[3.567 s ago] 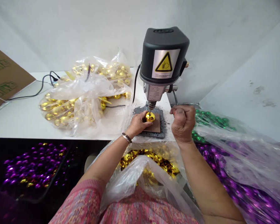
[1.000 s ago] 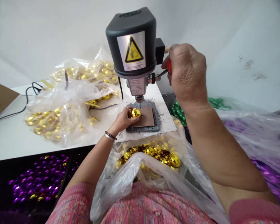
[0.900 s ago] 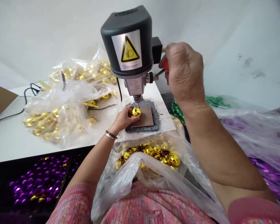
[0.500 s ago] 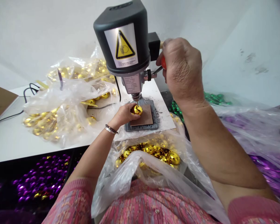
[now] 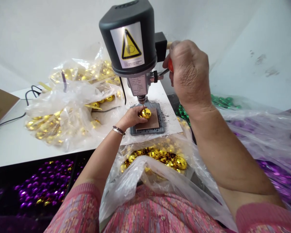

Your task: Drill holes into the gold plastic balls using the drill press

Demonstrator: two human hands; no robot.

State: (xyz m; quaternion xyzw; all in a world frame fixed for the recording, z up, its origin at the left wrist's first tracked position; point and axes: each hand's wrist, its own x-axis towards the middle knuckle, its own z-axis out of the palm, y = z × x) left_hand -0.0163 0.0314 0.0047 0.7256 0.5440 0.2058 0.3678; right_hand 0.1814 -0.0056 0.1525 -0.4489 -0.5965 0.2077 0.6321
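My left hand (image 5: 134,117) grips a shiny gold faceted ball (image 5: 145,113) from its left side, over a brown board (image 5: 154,122) on the grey base plate (image 5: 162,123) of a bench drill press. The drill bit (image 5: 143,105) points down at the ball's top; whether it has entered the ball I cannot tell. My right hand (image 5: 188,69) is wrapped around the red knob (image 5: 170,65) of the feed lever, right of the black motor housing (image 5: 131,35) with its yellow warning sign. Part of the knob is hidden by the fingers.
Clear plastic bags of gold balls (image 5: 48,126) lie on the white table (image 5: 5,152) at left. Another bag of gold balls (image 5: 157,158) is in front of me. Purple balls (image 5: 46,184) sit lower left; green ones (image 5: 225,102) and purple ones (image 5: 278,178) are at right. Dark shavings surround the base.
My left hand has shifted slightly right with the gold ball, and the ball looks turned a little. My right hand stays on the lever knob. The camera view has moved slightly.
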